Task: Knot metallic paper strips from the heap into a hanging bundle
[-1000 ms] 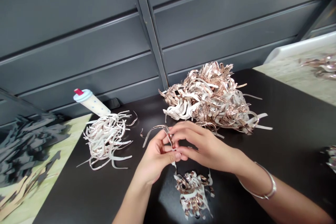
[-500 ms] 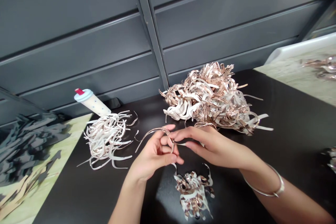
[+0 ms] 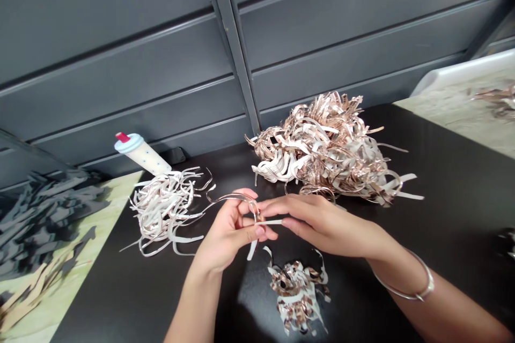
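At far left, dark scraps [image 3: 48, 220] and tan scraps [image 3: 34, 281] are heaped beside the table [image 3: 116, 295]. On it, a cup [image 3: 148, 158] is leaned behind the left pile [image 3: 163, 209] of loose strips. Over the left hand [image 3: 227, 230] a few strips [image 3: 270, 222] are arched, apparently pinched between its thumb and curled fingers. Below, the small pile [image 3: 300, 300] is left untouched. By the right hand [image 3: 330, 225] one strip's pale end is drawn out straight, seemingly pinched under the thumb, though the fingers behind are hidden; its forefinger is laid against the strips. Behind, much is left in the big pile [image 3: 330, 155]. The handful is judged to be only partly separated; which pile, if any, is finished cannot be told.
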The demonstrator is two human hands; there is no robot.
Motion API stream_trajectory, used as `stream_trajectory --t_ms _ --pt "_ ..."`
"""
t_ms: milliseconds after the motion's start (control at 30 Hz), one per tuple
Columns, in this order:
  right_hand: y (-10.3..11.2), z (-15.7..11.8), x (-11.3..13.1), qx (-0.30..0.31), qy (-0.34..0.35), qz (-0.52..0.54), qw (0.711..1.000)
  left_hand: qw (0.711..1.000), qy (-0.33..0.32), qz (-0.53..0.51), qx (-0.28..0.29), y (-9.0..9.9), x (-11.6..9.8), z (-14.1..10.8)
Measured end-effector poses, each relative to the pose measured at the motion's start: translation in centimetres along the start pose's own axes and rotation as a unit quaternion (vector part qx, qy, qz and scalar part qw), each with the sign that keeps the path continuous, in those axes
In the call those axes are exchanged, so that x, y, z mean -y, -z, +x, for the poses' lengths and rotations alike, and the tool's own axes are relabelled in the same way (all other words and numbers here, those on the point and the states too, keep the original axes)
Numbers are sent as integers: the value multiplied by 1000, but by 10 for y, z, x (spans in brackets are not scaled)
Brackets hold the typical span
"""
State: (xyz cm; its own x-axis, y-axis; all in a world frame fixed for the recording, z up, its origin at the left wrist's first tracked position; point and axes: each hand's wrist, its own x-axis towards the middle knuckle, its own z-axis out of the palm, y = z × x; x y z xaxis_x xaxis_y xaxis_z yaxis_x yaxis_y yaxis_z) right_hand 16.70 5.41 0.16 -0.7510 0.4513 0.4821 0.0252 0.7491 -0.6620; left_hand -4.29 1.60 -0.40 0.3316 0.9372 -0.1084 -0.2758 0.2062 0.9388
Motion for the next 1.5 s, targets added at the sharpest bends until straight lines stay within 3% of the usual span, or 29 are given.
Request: stream_trajectory --t_ms 200,500,767,833,900,1000,1067,1267,1500 --pt "8 -4 -3 21 -33 16 999 1000 -9 16 18 0 -3 -2" --pt "28 -14 -17 -29 -56 65 996 998 -18 29 54 3 -12 -9" --pt "39 -23 -16 -64 -64 82 992 989 34 5 146 10 -2 -7" --pt "40 -22 -8 -56 -59 64 995 993 26 19 112 6 0 -6" --pt "39 -22 -3 -47 -51 45 997 995 23 82 45 -1 0 -6" --pt "38 -20 -1 -36 -49 28 998 981 19 183 -59 -9 -1 -6" --pt "37 -19 -4 -35 -49 17 998 978 8 185 -95 -12 -1 -4" --pt "38 -17 -18 -51 -31 26 998 988 -5 125 -91 -8 1 1" --pt "52 -31 -36 -127 -30 157 979 991 9 114 -63 3 -4 -1"
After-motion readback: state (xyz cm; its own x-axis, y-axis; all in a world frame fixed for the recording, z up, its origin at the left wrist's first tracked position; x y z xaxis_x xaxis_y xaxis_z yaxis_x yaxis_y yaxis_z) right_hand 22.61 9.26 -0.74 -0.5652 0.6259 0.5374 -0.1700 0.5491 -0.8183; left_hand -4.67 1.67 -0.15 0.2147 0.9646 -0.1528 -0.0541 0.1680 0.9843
